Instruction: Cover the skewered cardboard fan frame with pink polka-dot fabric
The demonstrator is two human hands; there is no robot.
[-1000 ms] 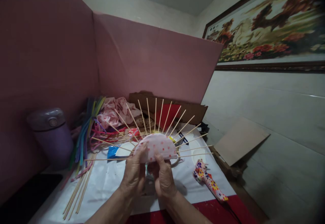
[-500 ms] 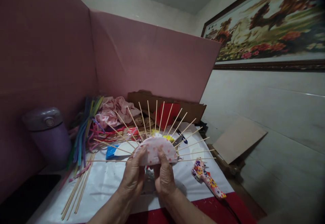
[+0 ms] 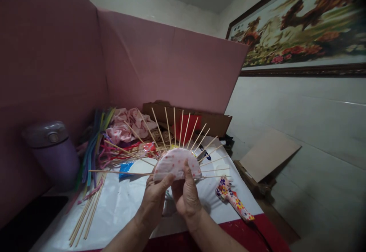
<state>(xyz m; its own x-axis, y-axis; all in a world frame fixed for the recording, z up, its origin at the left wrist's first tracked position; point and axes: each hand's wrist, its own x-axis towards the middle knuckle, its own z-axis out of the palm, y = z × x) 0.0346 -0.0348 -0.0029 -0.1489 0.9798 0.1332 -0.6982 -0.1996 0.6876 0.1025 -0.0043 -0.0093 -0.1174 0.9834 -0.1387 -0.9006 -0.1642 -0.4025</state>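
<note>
A half-round piece covered in pale pink spotted fabric (image 3: 177, 161) is held up over the table, with several thin wooden sticks (image 3: 167, 124) fanning out from its curved edge. My left hand (image 3: 156, 196) grips its lower left edge, thumb on the front. On the lower right, my right hand (image 3: 185, 195) pinches it with the thumb pressed upward against the fabric. The fingers behind the piece are hidden. To the right of my hands lies a flower-patterned glue gun (image 3: 233, 200) with a dark cord.
Loose sticks (image 3: 87, 214) lie at left, near coloured pipe cleaners (image 3: 92, 149) and a purple tumbler (image 3: 54, 154). Crumpled pink cloth (image 3: 126, 124), a blue packet (image 3: 125, 170), a white half-disc (image 3: 141, 166) and cardboard (image 3: 160, 111) sit farther back. A pink partition (image 3: 171, 65) stands behind.
The fan has turned and tilted, its left sticks reaching farther out and its right ones appearing shorter. My left thumb has slid down to the lower edge of the fabric.
</note>
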